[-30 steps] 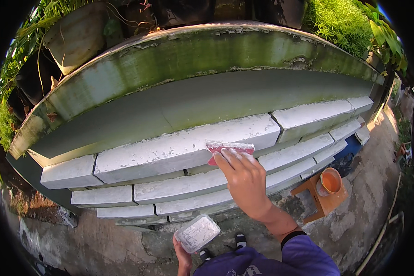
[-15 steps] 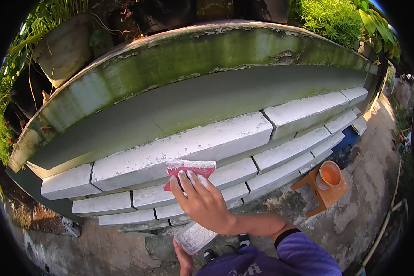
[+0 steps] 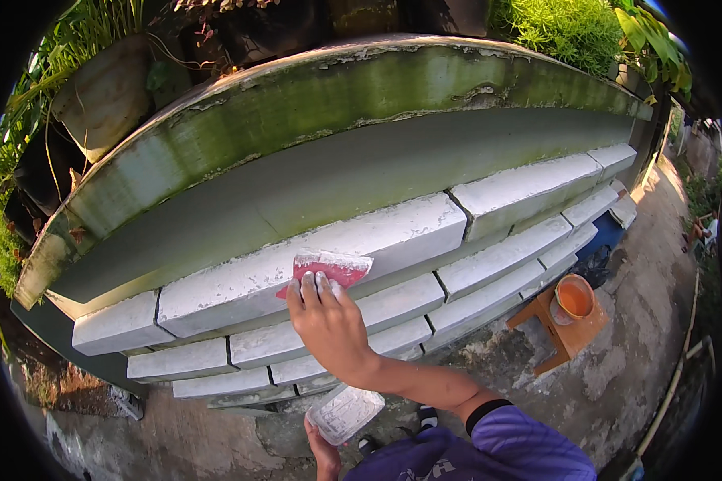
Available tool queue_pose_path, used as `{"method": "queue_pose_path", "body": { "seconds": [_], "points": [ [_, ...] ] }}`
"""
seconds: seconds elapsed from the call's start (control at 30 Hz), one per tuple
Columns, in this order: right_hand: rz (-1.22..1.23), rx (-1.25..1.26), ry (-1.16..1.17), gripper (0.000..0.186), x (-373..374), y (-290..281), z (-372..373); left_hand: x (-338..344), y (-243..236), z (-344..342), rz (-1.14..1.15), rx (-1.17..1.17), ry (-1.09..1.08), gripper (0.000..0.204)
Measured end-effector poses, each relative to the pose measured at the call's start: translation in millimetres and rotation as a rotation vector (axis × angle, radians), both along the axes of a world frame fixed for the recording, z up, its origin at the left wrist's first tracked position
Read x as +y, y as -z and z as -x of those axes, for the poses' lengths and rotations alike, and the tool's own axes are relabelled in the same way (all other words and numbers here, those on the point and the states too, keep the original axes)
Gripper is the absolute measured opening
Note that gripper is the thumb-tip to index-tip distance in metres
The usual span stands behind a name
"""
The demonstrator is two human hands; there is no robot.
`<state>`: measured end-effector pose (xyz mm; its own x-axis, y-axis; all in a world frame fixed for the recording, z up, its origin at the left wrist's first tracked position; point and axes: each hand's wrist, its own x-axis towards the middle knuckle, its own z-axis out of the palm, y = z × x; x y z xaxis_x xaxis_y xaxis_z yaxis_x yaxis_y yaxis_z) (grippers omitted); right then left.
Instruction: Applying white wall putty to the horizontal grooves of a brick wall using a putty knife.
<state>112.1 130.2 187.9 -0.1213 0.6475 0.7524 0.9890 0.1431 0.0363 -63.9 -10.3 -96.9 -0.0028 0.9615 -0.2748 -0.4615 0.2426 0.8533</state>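
A red flat scraper [image 3: 333, 268] with white paste on its edge is in my right hand [image 3: 325, 321], my fingers pressed on it. Its blade lies against the front of the long white block [image 3: 401, 224] in the top row of a stepped, curved wall. Lower down, my left hand [image 3: 321, 445] holds a rectangular plastic tray [image 3: 346, 413] smeared with white paste, below my right forearm.
Potted plants [image 3: 100, 92] line a mossy curved ledge [image 3: 313, 112] above. Lower rows of white blocks [image 3: 489, 248] step down. An orange stool [image 3: 569, 337] with an orange bucket [image 3: 575, 297] stands at the right on stained concrete [image 3: 634, 401], near a dark bag [image 3: 594, 264].
My right hand and scraper moved left and down from the middle of the top block, then slightly up again onto its face. My left hand has barely moved.
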Motion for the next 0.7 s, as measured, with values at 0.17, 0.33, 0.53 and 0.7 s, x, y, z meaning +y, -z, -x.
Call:
{"method": "queue_pose_path", "body": {
  "seconds": [0.17,0.33,0.53,0.7],
  "points": [
    [-0.151,0.042,-0.423,0.036,-34.4,0.2,29.7,1.1,3.7,-4.1,-0.007,-0.01,-0.011,0.065],
    [-0.116,0.284,-0.712,0.037,-67.8,22.1,-7.4,13.3,14.3,-6.0,0.039,0.01,0.045,0.062],
    [-0.04,0.66,-0.588,0.024,-71.5,31.9,-82.5,35.6,-32.4,-28.4,-0.073,0.023,0.016,0.062],
    [-0.282,0.637,-0.25,0.031,-71.5,12.5,-146.1,44.1,-41.7,-41.7,-0.122,0.037,0.096,0.069]
  ]
}}
